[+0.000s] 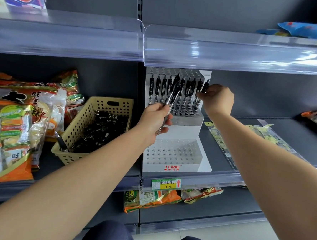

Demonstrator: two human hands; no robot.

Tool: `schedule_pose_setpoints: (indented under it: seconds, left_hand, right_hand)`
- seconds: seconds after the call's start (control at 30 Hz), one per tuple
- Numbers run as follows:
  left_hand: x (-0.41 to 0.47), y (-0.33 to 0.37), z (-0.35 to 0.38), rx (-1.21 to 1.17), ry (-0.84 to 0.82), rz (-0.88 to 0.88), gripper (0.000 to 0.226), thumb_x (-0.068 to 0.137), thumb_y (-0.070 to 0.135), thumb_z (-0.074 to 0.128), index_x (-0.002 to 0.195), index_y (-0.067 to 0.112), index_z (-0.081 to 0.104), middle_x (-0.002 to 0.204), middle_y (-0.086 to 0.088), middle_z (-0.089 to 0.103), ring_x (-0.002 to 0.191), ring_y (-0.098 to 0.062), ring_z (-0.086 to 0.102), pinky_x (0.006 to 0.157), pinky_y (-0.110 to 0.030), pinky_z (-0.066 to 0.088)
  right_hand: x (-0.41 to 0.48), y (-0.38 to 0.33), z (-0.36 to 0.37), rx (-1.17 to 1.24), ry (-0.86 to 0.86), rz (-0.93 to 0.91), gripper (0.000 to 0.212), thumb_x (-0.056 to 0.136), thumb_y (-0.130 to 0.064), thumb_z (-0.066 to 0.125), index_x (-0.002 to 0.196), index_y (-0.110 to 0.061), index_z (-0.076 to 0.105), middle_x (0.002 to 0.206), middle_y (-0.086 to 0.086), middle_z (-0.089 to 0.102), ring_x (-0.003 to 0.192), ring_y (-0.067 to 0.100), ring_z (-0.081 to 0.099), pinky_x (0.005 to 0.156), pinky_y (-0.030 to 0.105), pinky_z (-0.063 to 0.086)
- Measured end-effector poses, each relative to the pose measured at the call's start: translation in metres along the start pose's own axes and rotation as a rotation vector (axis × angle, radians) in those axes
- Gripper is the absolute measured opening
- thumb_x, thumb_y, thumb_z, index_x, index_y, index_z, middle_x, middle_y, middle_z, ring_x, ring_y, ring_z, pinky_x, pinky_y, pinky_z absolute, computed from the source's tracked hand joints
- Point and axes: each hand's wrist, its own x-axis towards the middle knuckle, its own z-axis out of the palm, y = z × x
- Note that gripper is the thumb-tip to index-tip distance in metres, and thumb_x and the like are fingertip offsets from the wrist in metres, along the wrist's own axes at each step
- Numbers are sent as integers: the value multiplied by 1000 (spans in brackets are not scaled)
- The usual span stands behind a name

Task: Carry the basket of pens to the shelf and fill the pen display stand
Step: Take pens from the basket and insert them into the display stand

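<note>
A white tiered pen display stand (172, 157) stands on the middle shelf, with a row of black pens (163, 86) upright in its top tier; the lower tiers show bare holes. My left hand (156, 119) grips a few black pens (171, 97) in front of the stand. My right hand (218, 99) pinches a black pen (202, 91) at the right end of the top row. To the left of the stand sits the beige perforated basket (79, 118) with several black pens (101, 133) lying in it.
Snack bags (14, 126) crowd the shelf left of the basket. Flat yellow packets (245, 136) lie right of the stand. The upper shelf's clear plastic lip (214, 49) hangs low just above the stand's top row. More snack bags (158, 199) lie on the shelf below.
</note>
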Motion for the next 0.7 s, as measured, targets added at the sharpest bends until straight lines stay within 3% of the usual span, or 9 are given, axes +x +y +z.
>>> schedule_pose_setpoints:
  seconds: [0.1, 0.17, 0.47, 0.7]
  left_hand:
    - [1, 1, 0, 0, -6, 1, 12, 100, 18, 50, 92, 17, 59, 74, -1, 58, 58, -11, 52, 49, -23, 44]
    - [2, 0, 1, 1, -14, -1, 12, 100, 18, 50, 93, 17, 59, 74, 0, 58, 59, -11, 52, 50, -24, 44]
    - [5, 0, -4, 7, -13, -4, 12, 99, 19, 50, 93, 16, 60, 75, -1, 59, 61, -12, 53, 52, -25, 45]
    - [2, 2, -5, -4, -21, 10, 14, 99, 18, 51, 88, 16, 59, 72, -1, 59, 59, -12, 54, 50, -24, 46]
  right_hand:
    - [2, -1, 4, -8, 10, 14, 26, 77, -25, 74, 99, -14, 69, 98, 7, 72, 92, 25, 65, 70, 23, 42]
    - [4, -1, 8, -42, 7, 8, 22, 77, -25, 74, 95, -14, 68, 96, 5, 71, 90, 25, 63, 66, 23, 38]
    - [7, 4, 16, -139, -1, -24, 14, 79, -23, 69, 86, -11, 70, 88, 6, 71, 82, 27, 63, 63, 22, 36]
    - [3, 2, 12, -107, -15, -12, 16, 78, -24, 71, 89, -12, 69, 92, 6, 70, 87, 27, 63, 65, 23, 38]
